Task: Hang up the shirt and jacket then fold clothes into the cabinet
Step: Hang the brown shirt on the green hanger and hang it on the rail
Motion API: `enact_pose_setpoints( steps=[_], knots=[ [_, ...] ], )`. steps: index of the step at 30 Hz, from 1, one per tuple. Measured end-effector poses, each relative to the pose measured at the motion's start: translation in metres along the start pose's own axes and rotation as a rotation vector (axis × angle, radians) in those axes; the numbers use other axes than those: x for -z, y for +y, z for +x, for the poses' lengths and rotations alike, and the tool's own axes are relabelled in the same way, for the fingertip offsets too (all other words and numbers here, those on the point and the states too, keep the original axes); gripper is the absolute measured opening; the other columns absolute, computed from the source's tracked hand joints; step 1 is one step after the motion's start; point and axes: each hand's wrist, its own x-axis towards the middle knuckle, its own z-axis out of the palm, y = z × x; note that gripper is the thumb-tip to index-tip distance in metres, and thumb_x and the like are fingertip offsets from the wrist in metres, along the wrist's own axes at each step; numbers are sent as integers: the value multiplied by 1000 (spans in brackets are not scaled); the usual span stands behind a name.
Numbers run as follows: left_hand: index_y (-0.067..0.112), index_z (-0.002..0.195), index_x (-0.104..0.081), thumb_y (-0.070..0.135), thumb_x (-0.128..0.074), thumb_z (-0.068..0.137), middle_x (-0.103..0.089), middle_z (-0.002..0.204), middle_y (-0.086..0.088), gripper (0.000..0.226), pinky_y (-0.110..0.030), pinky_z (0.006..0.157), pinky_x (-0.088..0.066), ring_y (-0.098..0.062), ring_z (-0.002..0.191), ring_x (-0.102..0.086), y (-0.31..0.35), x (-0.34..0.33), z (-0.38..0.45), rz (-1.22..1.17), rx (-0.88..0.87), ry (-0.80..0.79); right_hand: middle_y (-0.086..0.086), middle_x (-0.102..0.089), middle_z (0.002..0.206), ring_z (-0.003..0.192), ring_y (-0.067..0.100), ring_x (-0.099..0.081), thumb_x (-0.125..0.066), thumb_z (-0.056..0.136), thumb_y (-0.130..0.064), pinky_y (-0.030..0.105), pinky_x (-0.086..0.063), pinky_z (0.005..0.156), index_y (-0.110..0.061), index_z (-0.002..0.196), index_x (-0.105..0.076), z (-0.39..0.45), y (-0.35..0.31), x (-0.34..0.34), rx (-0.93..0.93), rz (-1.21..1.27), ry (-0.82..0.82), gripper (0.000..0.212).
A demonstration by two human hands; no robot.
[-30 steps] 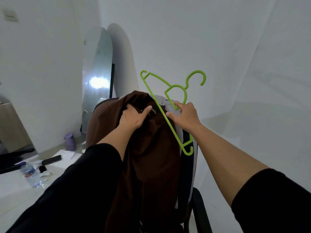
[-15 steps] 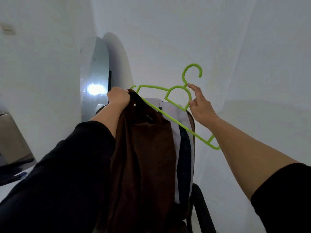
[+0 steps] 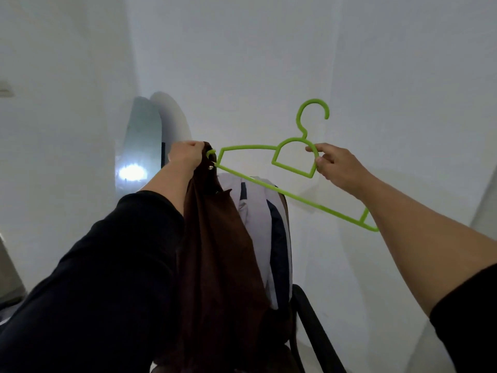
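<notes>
a: bare white walls are seen all round, with a tall arched mirror (image 3: 139,146) leaned in the corner at about ten o'clock, a bright glare caught in it. what step is in hand?

b: the hanging step, it is judged. a brown garment (image 3: 215,251) is held up by its top edge in the left hand (image 3: 187,154), whose fingers (image 3: 195,146) are curled closed round the cloth. whether it is the shirt or the jacket cannot be told. it hangs straight down the middle of the view, toward six o'clock.

a: and the hanger?

b: a green hanger (image 3: 269,181) is pinched at its neck loop by the right hand (image 3: 338,168), thumb and fingers closed on the plastic, at about two o'clock from the garment. it is tilted, hook uppermost, with its left tip touching the brown cloth right beside the left hand.

a: has that tip been fed into the garment?

b: that cannot be told; the tip is partly hidden by cloth and knuckles. the garment is not yet carried by the hanger.

a: what is called for next?

b: probably the left arm of the hanger should be slid into the shoulder, then the cloth drawn over the right arm toward four o'clock. a firm hold at the collar will be needed, or the cloth may slip off.

a: anything else?

b: a grey and dark garment (image 3: 258,211) is draped over a chair (image 3: 309,319) behind, untouched.
</notes>
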Motion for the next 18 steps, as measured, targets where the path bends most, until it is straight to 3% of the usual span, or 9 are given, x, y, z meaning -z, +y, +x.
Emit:
enact_pose_setpoints(
  steps=[6, 8, 15, 18],
  knots=[
    [14, 106, -71, 32, -54, 92, -60, 88, -2, 28, -23, 59, -43, -18, 79, -54, 32, 11, -29, 70, -153, -114, 1, -45, 65, 65, 14, -43, -41, 97, -9, 29, -38, 69, -21, 116, -59, -13, -28, 12, 46, 43, 1, 29],
    [15, 102, -72, 33, -56, 91, -60, 82, 0, 26, -22, 63, -46, -15, 74, -54, 46, 10, -40, 48, -205, -159, 2, -43, 65, 65, 16, -42, -41, 97, -10, 30, -38, 67, -20, 112, -59, -14, -35, 10, 61, 69, -16, 26],
    [18, 99, -72, 26, -56, 93, -70, 98, 1, 19, -22, 88, -50, -10, 92, -63, 110, -10, -90, -112, -442, -318, -4, -44, 60, 53, 13, -38, -40, 96, -14, 27, -32, 54, -22, 98, -55, -17, -58, -14, 81, 277, 21, 18],
    [22, 112, -67, 43, -46, 95, -67, 115, 2, 34, -30, 99, -43, -14, 110, -59, 125, -9, -93, 141, -565, -255, -6, -46, 60, 51, 12, -38, -39, 98, -16, 26, -33, 51, -22, 98, -55, -17, -67, -16, 48, 407, 39, 17]
  ],
)
